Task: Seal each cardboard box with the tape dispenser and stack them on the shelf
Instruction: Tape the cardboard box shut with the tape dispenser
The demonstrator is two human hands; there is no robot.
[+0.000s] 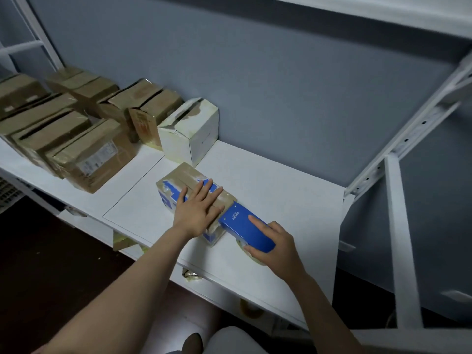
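A small blue-and-white cardboard box (178,186), its top covered in brown tape, lies on the white shelf (281,190). My left hand (199,210) presses flat on the box's top with straight fingers. My right hand (273,244) grips a blue tape dispenser (245,227), forefinger stretched along its top. The dispenser's front end meets the near right end of the box. A roll of clear tape (251,254) shows under the dispenser, partly hidden by my right hand.
Several taped brown boxes (94,154) crowd the shelf's left side, with a white box (189,131) behind the one I hold. A white metal upright (401,226) stands at the right. A spare tape roll (251,309) lies on the lower level.
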